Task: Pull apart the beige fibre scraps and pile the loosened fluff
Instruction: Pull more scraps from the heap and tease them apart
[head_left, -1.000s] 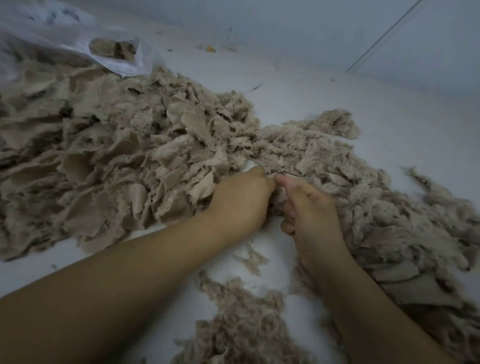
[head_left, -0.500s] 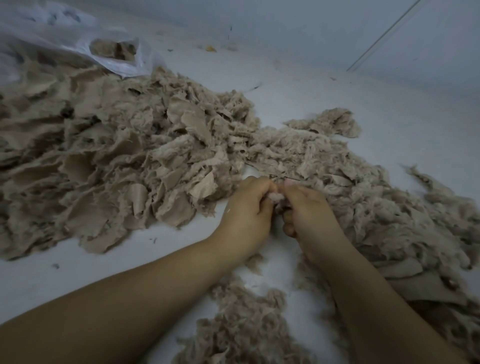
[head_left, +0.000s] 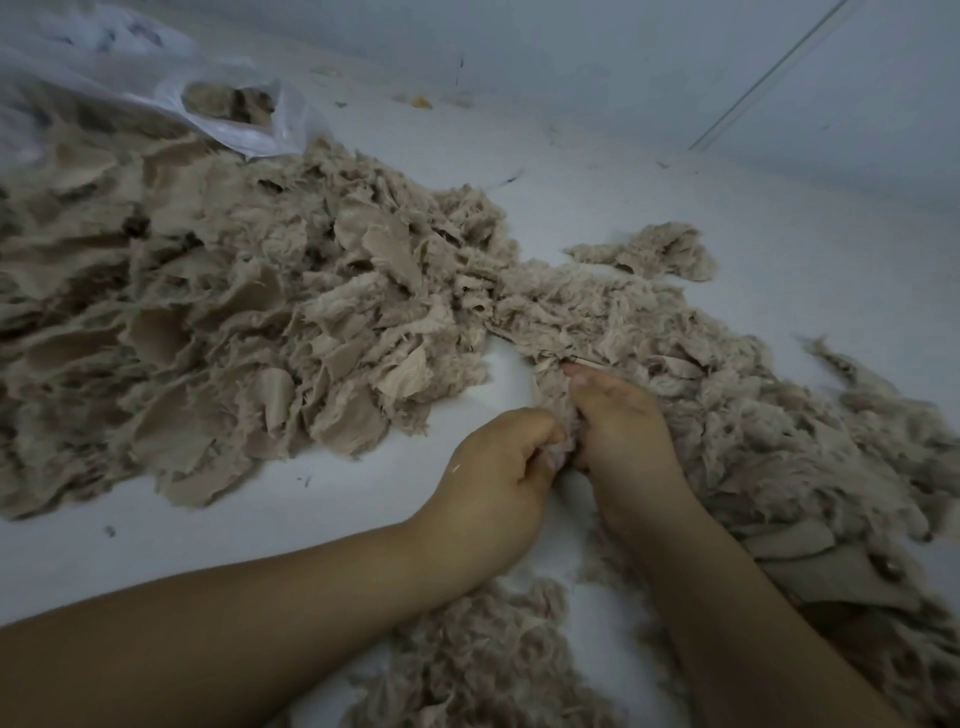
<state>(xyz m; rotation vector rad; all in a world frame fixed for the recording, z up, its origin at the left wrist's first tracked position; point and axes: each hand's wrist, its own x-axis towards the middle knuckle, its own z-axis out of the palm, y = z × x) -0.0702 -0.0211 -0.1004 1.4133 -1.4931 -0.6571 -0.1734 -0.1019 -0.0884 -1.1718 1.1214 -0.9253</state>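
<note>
Both grips, left hand (head_left: 498, 467) and right hand (head_left: 621, 431), pinch one fibre scrap (head_left: 563, 444), mostly hidden between them.

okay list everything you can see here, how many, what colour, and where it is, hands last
scrap heap: one, beige, left half of floor
fluff pile: one band, beige, centre to right edge
near fluff: one clump, beige, bottom centre between the forearms
plastic bag: one, clear white, top left, beige scraps inside
floor: white, under everything
wall: grey, across the top
small scrap: one, beige, between both hands
left hand: one, centre, pinching the small scrap
right hand: one, beside it, gripping the same scrap
</note>
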